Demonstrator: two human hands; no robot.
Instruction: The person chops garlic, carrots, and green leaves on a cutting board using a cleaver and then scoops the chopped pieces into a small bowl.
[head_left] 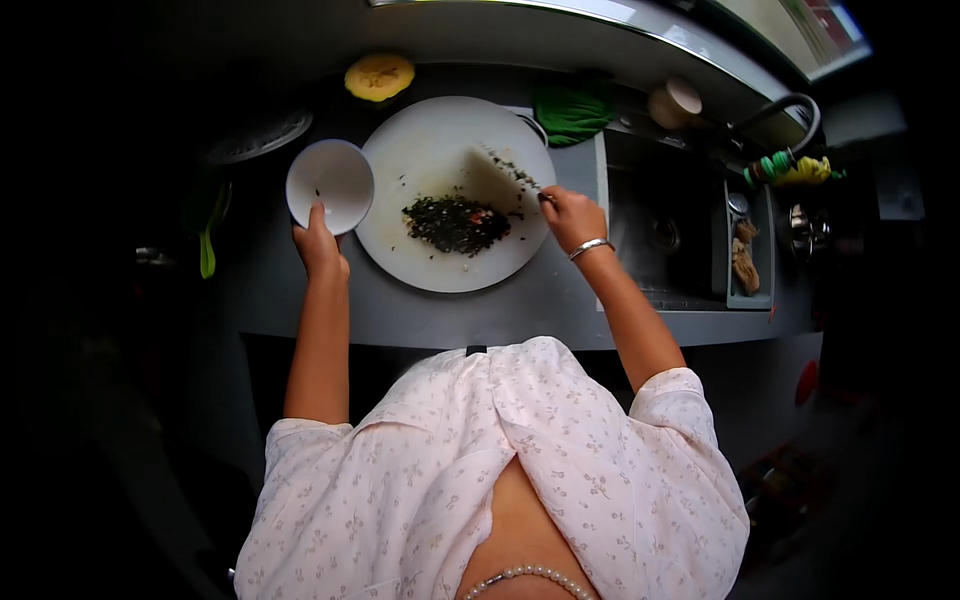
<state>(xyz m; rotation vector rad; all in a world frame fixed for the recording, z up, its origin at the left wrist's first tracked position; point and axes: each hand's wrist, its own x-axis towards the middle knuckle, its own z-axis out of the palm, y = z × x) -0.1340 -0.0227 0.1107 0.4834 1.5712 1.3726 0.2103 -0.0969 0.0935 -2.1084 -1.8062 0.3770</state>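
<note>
My left hand (319,247) grips a white bowl (345,180) by its near rim, thumb over the edge, left of the round cutting board (400,260). The bowl is tipped toward me, and a small dark bit clings inside. In my right hand (574,219) is a kitchen knife (508,180), its broad blade held above the right side of the board. Chopped bits stick along the blade. A pile of finely chopped dark green herbs (455,224), with some reddish and pale pieces, lies on the board, with loose scraps around it.
Behind the board sit a cut yellow squash or melon (380,77) and a green leaf-shaped item (573,108). To the right is a sink (650,190) with a faucet (812,120), a cup (675,102) and a grey caddy (750,250). A lid (262,137) lies left.
</note>
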